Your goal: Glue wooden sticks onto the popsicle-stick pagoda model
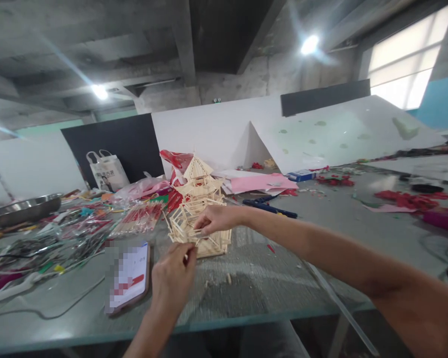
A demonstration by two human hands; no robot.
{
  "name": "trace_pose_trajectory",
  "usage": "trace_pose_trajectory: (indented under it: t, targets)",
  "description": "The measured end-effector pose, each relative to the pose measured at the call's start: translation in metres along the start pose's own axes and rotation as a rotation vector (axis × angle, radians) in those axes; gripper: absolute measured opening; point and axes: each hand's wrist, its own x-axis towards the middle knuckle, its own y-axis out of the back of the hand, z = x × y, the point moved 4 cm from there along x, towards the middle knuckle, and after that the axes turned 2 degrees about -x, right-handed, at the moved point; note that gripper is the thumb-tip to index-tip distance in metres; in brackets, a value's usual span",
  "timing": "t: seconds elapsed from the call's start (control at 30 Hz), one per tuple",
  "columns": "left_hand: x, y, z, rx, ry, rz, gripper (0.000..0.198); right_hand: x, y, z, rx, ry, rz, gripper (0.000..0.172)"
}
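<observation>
A pale wooden-stick model of a tiered tower (199, 191) stands on the grey table, with a pointed roof on top and a wider lattice base. My right hand (217, 219) reaches in from the right over the front of the base, its fingers pressed together; whatever is between them is too small to name. Lower and nearer, my left hand (175, 271) is at the base's front left corner, thumb and fingers bent together at the edge. What its fingertips hold, if anything, is hidden.
A phone (130, 277) lies left of my left hand. Bundled sticks (140, 217), cables and tools (56, 248) and a metal bowl (26, 209) cover the left side. Behind are pink sheets (259, 183); blue-handled pliers (271, 206) lie right of the tower.
</observation>
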Motion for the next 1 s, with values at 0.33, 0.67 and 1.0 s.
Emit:
trace_pose_trajectory:
  t: [0.33, 0.67, 1.0]
  targets:
    - [0.020, -0.007, 0.000, 0.135, 0.063, 0.082, 0.022, -0.003, 0.002, -0.007, -0.111, 0.014, -0.037, 0.024]
    - [0.022, -0.008, 0.001, 0.155, 0.085, 0.046, 0.017, -0.002, 0.002, -0.006, -0.122, 0.012, -0.006, 0.021]
    - [0.019, -0.013, 0.007, 0.322, 0.007, 0.034, 0.020, -0.002, 0.001, -0.005, -0.093, 0.024, -0.028, 0.022]
